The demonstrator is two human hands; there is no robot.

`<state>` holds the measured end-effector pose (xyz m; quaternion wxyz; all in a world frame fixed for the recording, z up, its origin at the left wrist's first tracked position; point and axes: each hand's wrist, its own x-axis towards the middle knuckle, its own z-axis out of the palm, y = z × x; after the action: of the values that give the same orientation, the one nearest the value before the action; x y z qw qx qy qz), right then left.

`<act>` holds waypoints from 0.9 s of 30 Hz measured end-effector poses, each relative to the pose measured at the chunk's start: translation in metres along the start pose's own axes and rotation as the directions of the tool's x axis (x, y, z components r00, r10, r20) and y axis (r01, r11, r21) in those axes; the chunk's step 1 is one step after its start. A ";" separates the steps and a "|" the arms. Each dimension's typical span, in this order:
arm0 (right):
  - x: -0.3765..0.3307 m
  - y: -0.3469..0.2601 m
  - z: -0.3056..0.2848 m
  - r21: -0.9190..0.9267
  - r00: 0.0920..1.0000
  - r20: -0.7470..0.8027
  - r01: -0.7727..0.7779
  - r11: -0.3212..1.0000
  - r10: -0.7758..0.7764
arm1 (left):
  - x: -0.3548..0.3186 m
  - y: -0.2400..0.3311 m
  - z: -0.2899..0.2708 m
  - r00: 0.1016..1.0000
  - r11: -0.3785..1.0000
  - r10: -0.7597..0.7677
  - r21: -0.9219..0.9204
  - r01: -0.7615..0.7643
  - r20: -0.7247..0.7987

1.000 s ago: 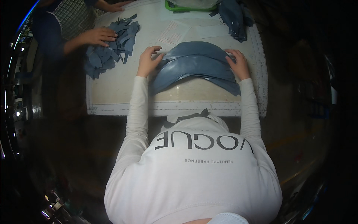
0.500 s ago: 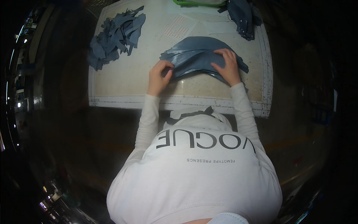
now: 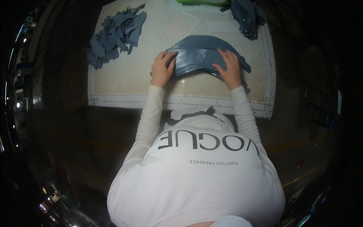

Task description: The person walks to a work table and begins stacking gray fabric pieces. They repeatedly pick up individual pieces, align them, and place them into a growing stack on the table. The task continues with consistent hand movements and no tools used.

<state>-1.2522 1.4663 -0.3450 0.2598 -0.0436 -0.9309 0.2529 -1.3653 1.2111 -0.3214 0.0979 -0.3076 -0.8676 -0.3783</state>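
"Looking down at the counter [image 3: 124,81], where do you find the blue stack [image 3: 198,56]?"

"At twelve o'clock from the person's body, lying flat. It is made of curved, smooth pieces, bowed away from the person, with several layers fanned along the near edge."

"And the left hand [image 3: 163,70]?"

"At about half past eight from the stack's middle, at its left end. The fingers are bent with the thumb a little apart; I cannot tell whether a layer is pinched between them."

"The right hand [image 3: 230,68]?"

"Around four o'clock. Its fingers are spread wide on the stack's upper face, thumb well apart near the inner curve, gripping nothing that I can see."

"What sits around the stack?"

"Between nine and ten o'clock, well apart, a loose heap of blue strips [image 3: 119,36]. At eleven, a sheet with red print [image 3: 181,24]; at twelve, something green [image 3: 202,2], cut off by the upper edge; at one, a pale sheet [image 3: 223,26]. Between one and two, a dark blue bundle [image 3: 244,19] lies by the counter's far right corner."
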 end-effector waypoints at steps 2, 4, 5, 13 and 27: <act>0.001 0.003 0.001 0.062 0.995 0.065 -0.084 0.994 0.080 | 0.004 -0.002 0.003 0.999 0.999 -0.043 -0.023 0.043 0.001; 0.001 0.005 0.002 0.105 0.984 0.109 -0.154 0.982 0.143 | 0.005 -0.003 0.004 0.998 0.998 -0.059 -0.033 0.060 0.011; 0.002 0.006 0.003 0.119 0.979 0.120 -0.180 0.976 0.166 | 0.005 -0.004 0.004 0.998 0.998 -0.061 -0.030 0.062 0.025; -0.006 -0.002 0.003 -0.093 0.998 -0.055 -0.011 0.996 0.006 | -0.002 0.001 0.007 0.988 0.981 0.108 0.172 -0.088 -0.113; -0.042 -0.016 -0.043 0.366 0.980 0.200 -0.085 0.927 0.010 | -0.045 0.016 -0.074 0.821 0.708 -0.051 -0.558 0.431 0.569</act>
<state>-1.1939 1.4622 -0.3248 0.1647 0.0088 -0.8856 0.4341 -1.3248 1.1464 -0.2785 -0.3060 -0.2897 -0.7009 -0.5755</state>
